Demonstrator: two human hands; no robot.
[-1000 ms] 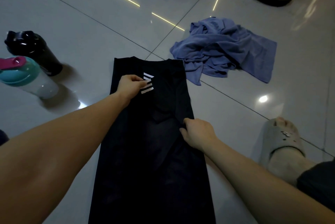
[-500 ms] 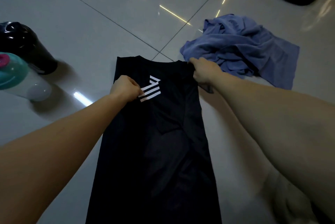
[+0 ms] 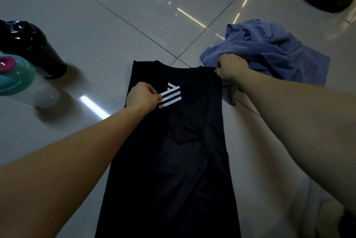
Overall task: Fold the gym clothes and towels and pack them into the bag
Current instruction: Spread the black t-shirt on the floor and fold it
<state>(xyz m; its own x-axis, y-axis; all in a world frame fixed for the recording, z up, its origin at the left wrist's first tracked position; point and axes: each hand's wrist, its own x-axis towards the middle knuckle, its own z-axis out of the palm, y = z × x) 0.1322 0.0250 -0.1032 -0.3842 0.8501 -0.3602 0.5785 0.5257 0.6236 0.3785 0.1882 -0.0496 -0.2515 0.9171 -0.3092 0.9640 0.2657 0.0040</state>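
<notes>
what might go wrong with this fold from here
The right hand pinches a corner of the black shirt beside the blue cloth, so it may snag that cloth into the fold. The shirt's folded-in sides could slip open on the glossy floor when the left hand lifts. The teal-lidded bottle stands near the left arm and might get knocked.

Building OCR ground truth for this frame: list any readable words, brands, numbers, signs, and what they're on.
No words or numbers read anywhere.
black shirt: white logo of three slanted stripes, no letters; left hand covers its left tip.
blue cloth: faint print near its top, too blurred to read.
teal-lidded bottle and black bottle: no label shows.
</notes>
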